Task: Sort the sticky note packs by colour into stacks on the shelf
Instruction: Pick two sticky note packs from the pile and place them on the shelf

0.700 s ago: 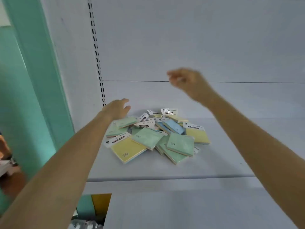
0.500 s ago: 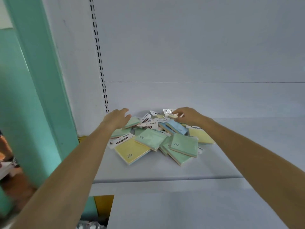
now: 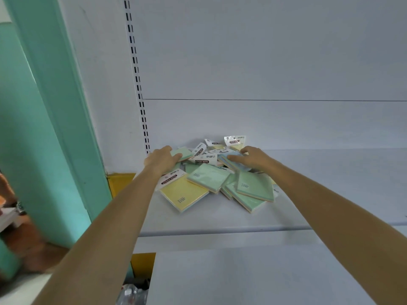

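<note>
The left hand (image 3: 161,160) lies over the near edge of a green pack (image 3: 180,153) at the back-left of the heap, fingers bent down on it. Its thumb is hidden, so I can't say whether it truly grips. The right hand (image 3: 253,158) is laid flat with fairly straight fingers, pressing on a blue pack (image 3: 234,160) near the top and holding nothing. All the packs sit in one loose pile (image 3: 209,177) on the shelf (image 3: 330,194), left of its middle, with no stacks begun.

The trouble I'd expect comes from how the packs overlap and tilt on one another in slick wrappers. Drawing one out from the middle could drag its neighbours along. The yellow pack (image 3: 182,194) and the tilted green ones lie nearest the front lip (image 3: 220,229), and a sweep toward the person might push them off.

Room looks good, with bare shelf to the right and some in front. On the left the slotted upright (image 3: 137,84) stands near the left hand, and the back panel (image 3: 264,124) is just behind the heap, so stacks seem best built rightward.
</note>
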Motion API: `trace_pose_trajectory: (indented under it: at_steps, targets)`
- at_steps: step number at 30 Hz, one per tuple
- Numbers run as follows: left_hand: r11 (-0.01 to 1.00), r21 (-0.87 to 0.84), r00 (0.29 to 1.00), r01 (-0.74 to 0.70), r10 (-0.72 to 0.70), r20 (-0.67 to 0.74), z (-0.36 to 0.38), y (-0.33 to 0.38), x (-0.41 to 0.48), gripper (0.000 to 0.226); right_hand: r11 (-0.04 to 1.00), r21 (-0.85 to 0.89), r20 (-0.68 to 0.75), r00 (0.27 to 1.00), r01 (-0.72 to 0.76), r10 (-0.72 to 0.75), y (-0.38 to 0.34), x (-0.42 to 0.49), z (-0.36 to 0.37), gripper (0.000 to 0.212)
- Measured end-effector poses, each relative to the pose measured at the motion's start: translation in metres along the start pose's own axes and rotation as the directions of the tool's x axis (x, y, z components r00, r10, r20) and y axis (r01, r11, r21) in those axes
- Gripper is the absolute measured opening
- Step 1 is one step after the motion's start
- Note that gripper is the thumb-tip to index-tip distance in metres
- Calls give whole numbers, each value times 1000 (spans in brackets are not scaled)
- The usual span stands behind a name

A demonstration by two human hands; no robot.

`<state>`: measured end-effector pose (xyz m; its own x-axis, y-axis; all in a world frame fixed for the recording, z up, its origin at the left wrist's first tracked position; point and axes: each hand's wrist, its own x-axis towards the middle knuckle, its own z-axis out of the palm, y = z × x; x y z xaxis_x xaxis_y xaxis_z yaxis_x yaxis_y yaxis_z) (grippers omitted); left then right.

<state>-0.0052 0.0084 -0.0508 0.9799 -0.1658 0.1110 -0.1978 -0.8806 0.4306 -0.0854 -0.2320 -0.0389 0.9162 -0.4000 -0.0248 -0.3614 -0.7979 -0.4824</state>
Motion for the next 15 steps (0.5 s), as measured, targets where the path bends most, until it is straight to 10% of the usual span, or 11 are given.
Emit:
trace_pose_trajectory:
  at_steps: [15]
  targets:
    - [587, -807, 996, 65, 6, 85, -21, 12, 9, 58, 846, 516, -240, 971, 138, -12, -11, -7, -24, 43]
